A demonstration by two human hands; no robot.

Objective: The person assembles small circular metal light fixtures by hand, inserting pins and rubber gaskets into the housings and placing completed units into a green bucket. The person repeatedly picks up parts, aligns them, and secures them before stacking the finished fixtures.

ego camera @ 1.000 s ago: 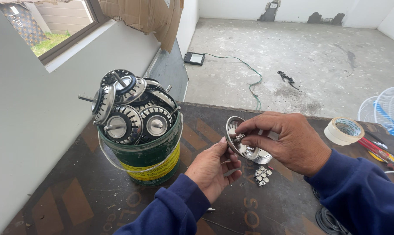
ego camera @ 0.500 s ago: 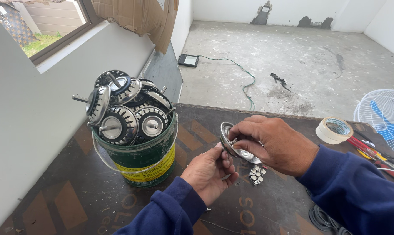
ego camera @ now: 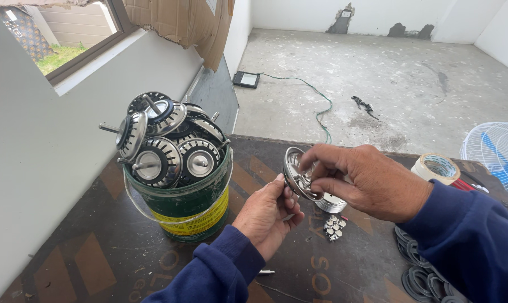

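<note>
My left hand (ego camera: 269, 217) holds a round metal sink strainer (ego camera: 296, 175) by its lower edge, tilted on its side above the dark table (ego camera: 74, 252). My right hand (ego camera: 372, 180) pinches at the strainer's inner face with thumb and fingers; what is between the fingertips is hidden. Just below the hands lies a small pile of silvery nuts (ego camera: 333, 227) beside a shiny metal cup (ego camera: 332, 203). To the left stands a green and yellow bucket (ego camera: 193, 209) heaped with several more strainers (ego camera: 158, 140), their stems sticking out.
Black rubber rings (ego camera: 419, 275) lie at the table's right front. A roll of tape (ego camera: 436, 167) sits at the far right edge, with a white fan (ego camera: 498, 154) behind it. A cable (ego camera: 315, 106) and a small box (ego camera: 246, 79) lie on the concrete floor beyond.
Both hands have shifted a little with the strainer, which is now turned more upright. The camera has tilted, so the bucket sits further left.
</note>
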